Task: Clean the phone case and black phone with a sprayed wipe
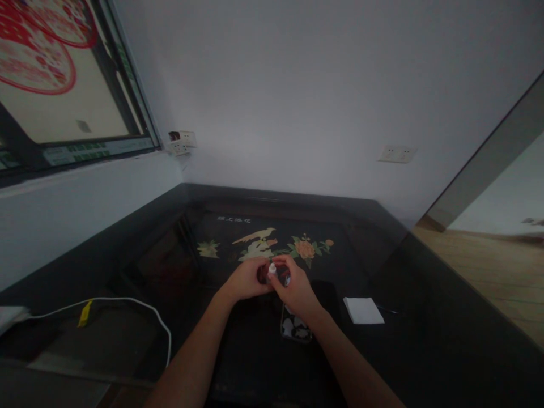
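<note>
A small bottle with a white tip [272,268] stands upright between my two hands, near the middle of the black table. My left hand [249,279] curls around it from the left, and my right hand [296,288] closes on it from the right, thumb against its front. The fingers of both hands meet around the bottle and hide most of its body. Beneath my right wrist lies a phone in a patterned case [296,327], partly covered by the hand and forearm.
A white square of paper [364,311] lies right of my right forearm, with a thin dark pen-like thing [387,310] beside it. A white cable [123,299] with a yellow tag [85,313] crosses the left side. The black table [408,272] meets the wall behind.
</note>
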`<state>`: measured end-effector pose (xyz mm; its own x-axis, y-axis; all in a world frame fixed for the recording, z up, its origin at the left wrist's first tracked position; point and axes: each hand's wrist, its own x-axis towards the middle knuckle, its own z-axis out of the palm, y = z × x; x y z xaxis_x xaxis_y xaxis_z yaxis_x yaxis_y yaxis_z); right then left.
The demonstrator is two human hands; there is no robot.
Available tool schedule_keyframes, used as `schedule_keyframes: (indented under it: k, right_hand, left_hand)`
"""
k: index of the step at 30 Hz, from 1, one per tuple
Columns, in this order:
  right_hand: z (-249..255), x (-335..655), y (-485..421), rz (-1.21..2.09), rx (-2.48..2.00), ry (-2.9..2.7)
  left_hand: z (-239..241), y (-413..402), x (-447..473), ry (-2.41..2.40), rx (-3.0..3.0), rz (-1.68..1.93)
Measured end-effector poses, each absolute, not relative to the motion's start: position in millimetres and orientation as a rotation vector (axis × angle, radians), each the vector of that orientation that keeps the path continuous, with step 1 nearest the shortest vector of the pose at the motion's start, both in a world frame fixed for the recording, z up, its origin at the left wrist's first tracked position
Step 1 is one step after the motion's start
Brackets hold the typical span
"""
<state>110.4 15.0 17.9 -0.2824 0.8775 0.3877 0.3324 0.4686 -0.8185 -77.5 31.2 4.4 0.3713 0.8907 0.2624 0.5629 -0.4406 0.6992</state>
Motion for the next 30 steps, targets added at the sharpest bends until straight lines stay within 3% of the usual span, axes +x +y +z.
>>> schedule_keyframes:
  k: [30]
  right_hand:
    - [18.5, 109.6, 13.0, 0.712, -0.964, -1.832]
  left_hand:
    - [5.7, 33.3, -74.6, 1.207, 2.116, 0.866]
